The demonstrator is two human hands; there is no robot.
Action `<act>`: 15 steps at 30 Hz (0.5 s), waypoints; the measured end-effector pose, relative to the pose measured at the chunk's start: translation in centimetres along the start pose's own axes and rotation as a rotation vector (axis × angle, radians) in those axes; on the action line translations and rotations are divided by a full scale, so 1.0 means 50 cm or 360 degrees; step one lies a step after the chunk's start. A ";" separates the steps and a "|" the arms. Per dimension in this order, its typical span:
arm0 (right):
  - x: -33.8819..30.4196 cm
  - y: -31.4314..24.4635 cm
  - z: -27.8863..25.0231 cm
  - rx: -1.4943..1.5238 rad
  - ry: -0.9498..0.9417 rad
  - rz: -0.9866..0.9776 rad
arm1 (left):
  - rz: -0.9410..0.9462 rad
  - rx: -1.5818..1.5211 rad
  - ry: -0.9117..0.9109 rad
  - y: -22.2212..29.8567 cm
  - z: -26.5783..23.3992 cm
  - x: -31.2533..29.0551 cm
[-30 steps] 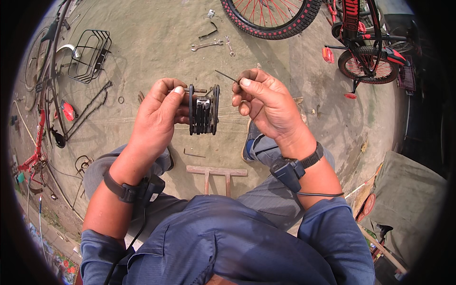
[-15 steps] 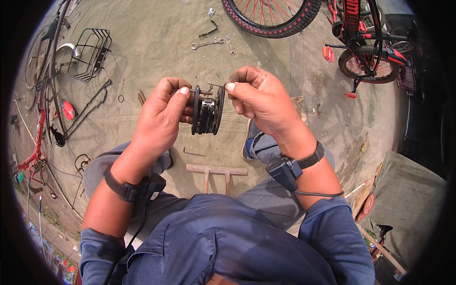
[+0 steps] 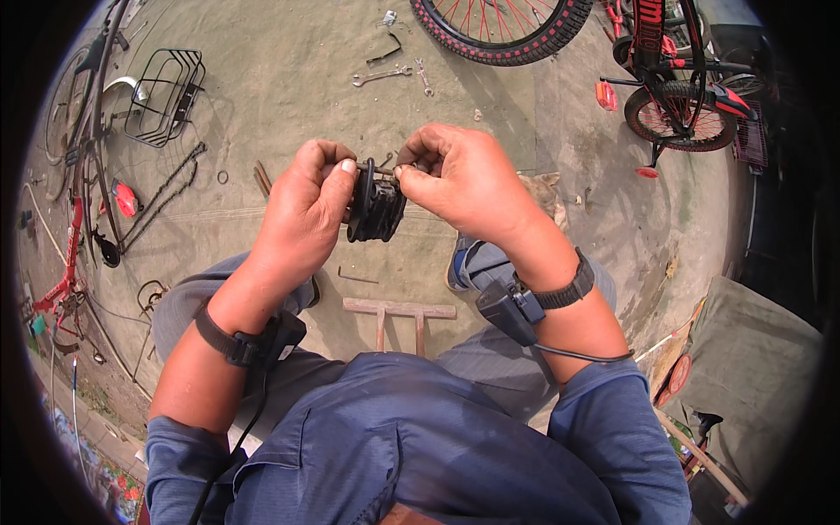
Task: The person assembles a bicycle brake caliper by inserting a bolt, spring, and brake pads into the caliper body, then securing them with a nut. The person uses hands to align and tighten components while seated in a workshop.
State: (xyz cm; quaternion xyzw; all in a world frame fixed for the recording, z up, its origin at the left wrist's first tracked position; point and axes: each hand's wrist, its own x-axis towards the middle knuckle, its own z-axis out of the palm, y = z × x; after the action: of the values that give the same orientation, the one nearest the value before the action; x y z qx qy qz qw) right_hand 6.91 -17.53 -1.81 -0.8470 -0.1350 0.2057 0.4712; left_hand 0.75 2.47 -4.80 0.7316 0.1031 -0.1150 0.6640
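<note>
My left hand [image 3: 306,197] is closed on a black spool-like mechanical part [image 3: 376,210], with thumb and fingers at its upper left edge. A dark round rim shows on the part's left side, and a ribbed black block beside it. A thin metal rod [image 3: 376,170] runs along the top, and a small hooked end sticks up near it. My right hand [image 3: 455,179] pinches at the part's upper right edge, its fingertips close to the rod's end. Those fingers hide the part's right side. The part hangs tilted above the ground between my knees.
Two open-ended wrenches [image 3: 382,76] lie on the ground ahead. A T-shaped metal stand [image 3: 398,309] and a hex key [image 3: 357,276] are nearer. On the left are a black wire basket [image 3: 166,96], a chain [image 3: 166,197] and a red frame [image 3: 63,284]. A bicycle wheel [image 3: 503,57] stands far ahead.
My right hand has moved left and tilted over the part. The part has turned, and its right-hand rim, visible before, no longer shows clearly. My left hand keeps its hold.
</note>
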 end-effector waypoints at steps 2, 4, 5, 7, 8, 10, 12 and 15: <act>0.002 0.003 0.000 -0.0024 -0.0014 -0.0031 | -0.0004 0.0009 0.0017 -0.002 0.000 0.000; 0.004 0.005 0.001 0.0092 -0.0059 0.0014 | -0.0002 -0.0002 0.0011 -0.002 0.000 0.000; 0.005 0.006 0.000 0.0147 -0.0086 0.0077 | -0.0005 -0.0007 0.0010 -0.002 0.000 0.000; 0.004 0.007 -0.002 0.0176 -0.0110 0.0055 | -0.0007 0.0014 -0.0007 -0.001 -0.001 0.000; 0.005 0.008 -0.002 0.0201 -0.0125 0.0067 | -0.0007 0.0020 -0.0014 -0.001 -0.002 0.000; 0.005 0.008 -0.001 0.0166 -0.0115 0.0056 | 0.0025 0.0052 0.0008 -0.001 -0.001 0.000; 0.004 0.010 -0.001 0.0152 -0.0119 0.0054 | 0.0032 0.0065 0.0018 -0.002 -0.001 0.000; 0.005 0.017 0.001 0.0203 -0.0137 0.0046 | 0.0020 0.0068 0.0018 -0.001 -0.002 0.000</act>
State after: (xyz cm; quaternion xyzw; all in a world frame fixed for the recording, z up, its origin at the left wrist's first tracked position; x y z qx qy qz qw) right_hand 7.14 -17.84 -2.58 -0.8075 -0.1294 0.2569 0.5150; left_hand 0.75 2.58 -4.82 0.7470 0.0996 -0.1087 0.6483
